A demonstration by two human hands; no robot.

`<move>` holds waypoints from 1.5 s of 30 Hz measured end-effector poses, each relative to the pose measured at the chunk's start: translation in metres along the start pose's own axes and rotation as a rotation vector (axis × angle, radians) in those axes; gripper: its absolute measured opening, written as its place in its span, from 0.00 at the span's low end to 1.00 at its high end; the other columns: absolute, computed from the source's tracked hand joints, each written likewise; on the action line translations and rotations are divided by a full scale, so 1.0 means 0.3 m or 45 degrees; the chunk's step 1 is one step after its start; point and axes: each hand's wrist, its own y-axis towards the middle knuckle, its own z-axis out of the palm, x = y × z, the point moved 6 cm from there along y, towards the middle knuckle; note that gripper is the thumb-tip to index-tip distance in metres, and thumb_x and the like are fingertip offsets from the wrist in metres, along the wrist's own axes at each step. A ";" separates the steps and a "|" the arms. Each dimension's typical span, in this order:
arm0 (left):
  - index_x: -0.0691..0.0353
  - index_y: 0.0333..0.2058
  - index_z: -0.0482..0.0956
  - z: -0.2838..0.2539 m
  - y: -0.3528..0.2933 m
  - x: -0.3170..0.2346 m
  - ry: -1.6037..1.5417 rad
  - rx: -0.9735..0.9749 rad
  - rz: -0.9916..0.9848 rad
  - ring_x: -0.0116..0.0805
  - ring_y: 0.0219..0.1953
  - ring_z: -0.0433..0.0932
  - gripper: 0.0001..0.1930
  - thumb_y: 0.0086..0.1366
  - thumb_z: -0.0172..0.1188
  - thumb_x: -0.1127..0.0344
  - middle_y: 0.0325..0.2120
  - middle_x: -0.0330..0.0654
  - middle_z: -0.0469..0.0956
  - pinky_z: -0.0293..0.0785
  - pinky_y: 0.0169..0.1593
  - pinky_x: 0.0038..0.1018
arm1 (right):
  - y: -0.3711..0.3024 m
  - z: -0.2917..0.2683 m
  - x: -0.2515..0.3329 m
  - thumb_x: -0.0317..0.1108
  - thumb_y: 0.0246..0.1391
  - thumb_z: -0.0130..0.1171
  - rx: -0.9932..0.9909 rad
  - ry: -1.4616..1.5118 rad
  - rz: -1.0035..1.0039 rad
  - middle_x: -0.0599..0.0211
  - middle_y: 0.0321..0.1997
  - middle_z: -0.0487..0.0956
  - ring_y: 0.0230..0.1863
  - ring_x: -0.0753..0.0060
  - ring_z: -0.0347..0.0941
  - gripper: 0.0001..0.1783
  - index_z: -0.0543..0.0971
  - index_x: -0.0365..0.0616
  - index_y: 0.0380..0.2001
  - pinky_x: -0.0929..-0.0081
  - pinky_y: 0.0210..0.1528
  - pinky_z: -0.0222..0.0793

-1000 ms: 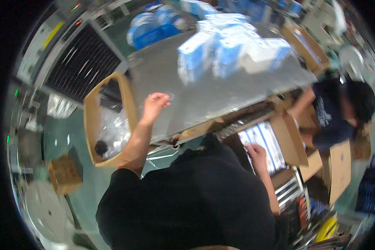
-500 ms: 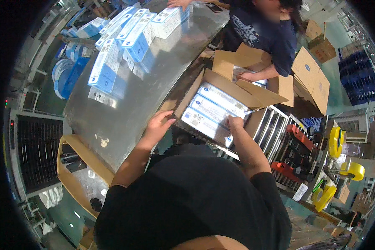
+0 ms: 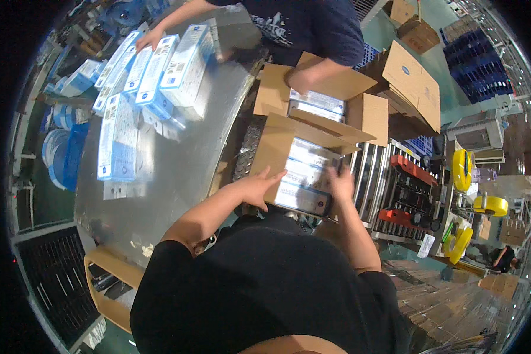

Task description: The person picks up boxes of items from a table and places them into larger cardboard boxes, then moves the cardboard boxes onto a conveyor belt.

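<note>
An opened cardboard carton (image 3: 275, 140) sits in front of me with its flaps up. Inside it, white-and-blue boxes (image 3: 307, 173) lie side by side. My left hand (image 3: 258, 187) rests against the carton's left wall near the front corner, fingers spread. At the carton's right side is my right hand (image 3: 341, 184), beside the boxes; its fingers are smeared by motion, so their grip is unclear.
Across from me, a co-worker's hand (image 3: 301, 81) reaches into a second open carton (image 3: 374, 118). Their other hand (image 3: 150, 39) touches upright white-and-blue boxes (image 3: 117, 138) on the metal table (image 3: 177, 189). Rollers (image 3: 367, 183) and yellow tape rolls (image 3: 463, 170) are at the right.
My left hand has come onto the carton's left wall. My right hand has moved from the boxes' tops toward the carton's right side. The co-worker's other hand now touches the standing boxes.
</note>
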 end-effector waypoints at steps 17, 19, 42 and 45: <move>0.45 0.68 0.38 0.254 0.202 0.354 -0.190 -0.912 -0.305 0.65 0.57 0.64 0.53 0.52 0.69 0.62 0.61 0.67 0.52 0.67 0.57 0.46 | -0.095 0.128 -0.223 0.58 0.53 0.54 -0.058 -0.746 -0.764 0.68 0.68 0.60 0.71 0.65 0.49 0.41 0.60 0.48 0.64 0.20 0.61 0.24; 0.47 0.68 0.37 0.352 0.273 0.311 -0.402 -0.829 -0.382 0.64 0.59 0.62 0.54 0.52 0.69 0.63 0.61 0.67 0.53 0.64 0.60 0.45 | -0.065 0.043 -0.224 0.55 0.53 0.55 -0.059 -0.659 -0.732 0.64 0.69 0.59 0.71 0.60 0.49 0.40 0.60 0.46 0.64 0.28 0.65 0.28; 0.52 0.67 0.25 0.572 1.595 -1.105 -0.362 -0.374 0.066 0.67 0.67 0.43 0.64 0.48 0.73 0.58 0.63 0.75 0.40 0.48 0.68 0.43 | 0.076 -0.828 -1.182 0.36 0.51 0.60 -0.940 -0.293 -0.134 0.53 0.68 0.59 0.70 0.48 0.50 0.35 0.60 0.38 0.61 0.51 0.70 0.44; 0.53 0.67 0.25 0.580 1.648 -1.218 -0.237 -0.341 0.121 0.66 0.66 0.48 0.64 0.47 0.73 0.58 0.62 0.74 0.41 0.51 0.67 0.39 | -0.195 -0.490 -1.393 0.40 0.51 0.60 -0.677 -0.216 0.513 0.48 0.72 0.47 0.74 0.48 0.38 0.44 0.53 0.35 0.65 0.53 0.72 0.33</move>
